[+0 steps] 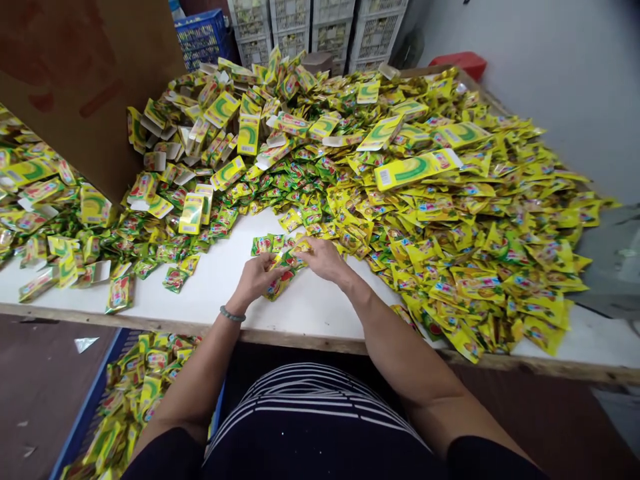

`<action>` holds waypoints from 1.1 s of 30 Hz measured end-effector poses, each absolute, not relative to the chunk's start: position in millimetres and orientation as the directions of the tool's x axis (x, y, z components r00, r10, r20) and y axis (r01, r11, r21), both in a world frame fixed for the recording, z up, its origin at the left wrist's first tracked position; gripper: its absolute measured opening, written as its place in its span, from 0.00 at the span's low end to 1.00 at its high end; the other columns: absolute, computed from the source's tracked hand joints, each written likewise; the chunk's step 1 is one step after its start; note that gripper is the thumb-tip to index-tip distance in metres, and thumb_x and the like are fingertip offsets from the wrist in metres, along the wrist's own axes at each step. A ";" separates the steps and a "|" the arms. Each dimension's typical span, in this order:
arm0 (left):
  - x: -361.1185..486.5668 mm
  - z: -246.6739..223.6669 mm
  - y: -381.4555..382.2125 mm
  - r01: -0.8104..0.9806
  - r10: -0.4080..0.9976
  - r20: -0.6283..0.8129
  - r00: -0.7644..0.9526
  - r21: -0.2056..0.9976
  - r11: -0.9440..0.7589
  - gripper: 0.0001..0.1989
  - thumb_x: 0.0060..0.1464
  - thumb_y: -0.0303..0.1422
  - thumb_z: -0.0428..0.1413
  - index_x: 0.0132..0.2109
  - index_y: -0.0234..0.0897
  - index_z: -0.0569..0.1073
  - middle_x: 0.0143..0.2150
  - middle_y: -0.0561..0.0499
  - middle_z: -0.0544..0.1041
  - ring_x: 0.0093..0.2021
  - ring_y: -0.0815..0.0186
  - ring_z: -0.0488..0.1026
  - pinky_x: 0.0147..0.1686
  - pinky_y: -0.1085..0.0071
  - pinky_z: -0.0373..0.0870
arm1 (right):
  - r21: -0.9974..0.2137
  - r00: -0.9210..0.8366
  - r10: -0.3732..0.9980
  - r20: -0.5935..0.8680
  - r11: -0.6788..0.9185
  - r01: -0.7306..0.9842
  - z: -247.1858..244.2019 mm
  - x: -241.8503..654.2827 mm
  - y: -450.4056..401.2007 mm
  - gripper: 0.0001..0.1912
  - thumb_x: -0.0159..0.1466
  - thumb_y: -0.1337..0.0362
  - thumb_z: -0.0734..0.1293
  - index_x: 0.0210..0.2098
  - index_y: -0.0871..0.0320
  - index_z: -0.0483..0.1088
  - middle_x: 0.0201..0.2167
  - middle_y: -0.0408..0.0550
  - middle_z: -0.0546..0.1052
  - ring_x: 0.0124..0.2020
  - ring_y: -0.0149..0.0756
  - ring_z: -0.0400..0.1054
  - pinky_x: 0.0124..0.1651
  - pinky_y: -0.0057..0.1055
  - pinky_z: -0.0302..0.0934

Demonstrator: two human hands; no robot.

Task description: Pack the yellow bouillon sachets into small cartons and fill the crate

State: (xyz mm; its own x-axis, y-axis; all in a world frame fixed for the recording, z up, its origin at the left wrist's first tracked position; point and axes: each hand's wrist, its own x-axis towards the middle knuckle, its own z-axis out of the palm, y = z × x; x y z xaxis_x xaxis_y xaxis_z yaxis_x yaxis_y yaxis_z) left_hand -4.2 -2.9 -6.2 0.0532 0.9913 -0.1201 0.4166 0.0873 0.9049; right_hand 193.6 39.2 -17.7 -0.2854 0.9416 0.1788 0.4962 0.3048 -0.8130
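Note:
My left hand [259, 277], with a beaded bracelet on its wrist, has its fingers closed on a small yellow packet over the white table [320, 307]. Close by on the right, my right hand [323, 257] pinches a yellow packet between thumb and fingers. Several green packets [261, 245] lie just beyond and between the hands. Under my left fingertips is a yellow and green packet [278, 285] with a red picture. A large heap of yellow packets [470, 247] rises at the right. Open yellow boxes [249, 133] lie over green packets at the back and left.
A brown cardboard sheet [95, 80] stands on the table at the left. Below the front edge, a blue crate [85, 407] holds yellow packets and boxes. Behind the table are stacked white crates [333, 30], another blue crate [203, 37] and a red object [463, 65].

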 end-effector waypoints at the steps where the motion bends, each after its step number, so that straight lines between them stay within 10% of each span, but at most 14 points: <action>1: -2.8 -4.6 -1.8 0.433 0.985 -0.138 0.107 0.898 0.079 0.19 0.44 0.44 0.67 0.37 0.35 0.76 0.26 0.53 0.76 0.29 0.65 0.72 0.27 0.73 0.64 | -0.799 -0.315 0.930 0.188 0.331 0.502 -17.0 195.1 39.3 0.04 0.60 0.64 0.71 0.36 0.56 0.75 0.31 0.45 0.78 0.31 0.35 0.69 0.36 0.29 0.58; 10: 8.0 5.5 -6.3 0.065 0.851 -0.364 0.379 0.928 0.368 0.37 0.42 0.35 0.71 0.58 0.38 0.66 0.41 0.50 0.78 0.35 0.64 0.77 0.38 0.66 0.76 | -0.900 -0.094 0.980 0.174 0.197 0.389 -19.4 189.3 40.3 0.13 0.54 0.61 0.76 0.37 0.56 0.76 0.34 0.44 0.78 0.36 0.37 0.70 0.42 0.32 0.61; 23: 9.3 9.3 -12.0 -0.090 0.891 -0.388 0.235 0.904 0.417 0.27 0.37 0.38 0.73 0.42 0.33 0.72 0.31 0.52 0.79 0.27 0.65 0.77 0.28 0.68 0.77 | -0.839 -0.172 0.935 0.309 0.353 0.415 -30.0 172.5 25.0 0.17 0.68 0.55 0.65 0.28 0.54 0.79 0.42 0.51 0.76 0.51 0.43 0.63 0.59 0.43 0.56; 33: 9.7 2.8 -8.0 -0.102 0.956 -0.245 0.159 0.960 0.263 0.31 0.42 0.43 0.70 0.49 0.36 0.68 0.31 0.54 0.79 0.27 0.66 0.77 0.30 0.69 0.75 | -0.866 -0.293 0.915 0.279 0.371 0.335 -21.1 170.9 20.8 0.23 0.70 0.47 0.60 0.33 0.54 0.80 0.48 0.53 0.73 0.56 0.46 0.60 0.63 0.47 0.54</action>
State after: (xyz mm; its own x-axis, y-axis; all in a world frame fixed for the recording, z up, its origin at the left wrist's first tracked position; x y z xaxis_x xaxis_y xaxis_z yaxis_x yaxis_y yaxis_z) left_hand 9.7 -8.0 2.8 0.1587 0.9565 -0.2449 -0.1017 0.2626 0.9595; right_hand 170.9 20.8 -21.1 -0.2931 0.9145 0.2789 0.3349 0.3714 -0.8660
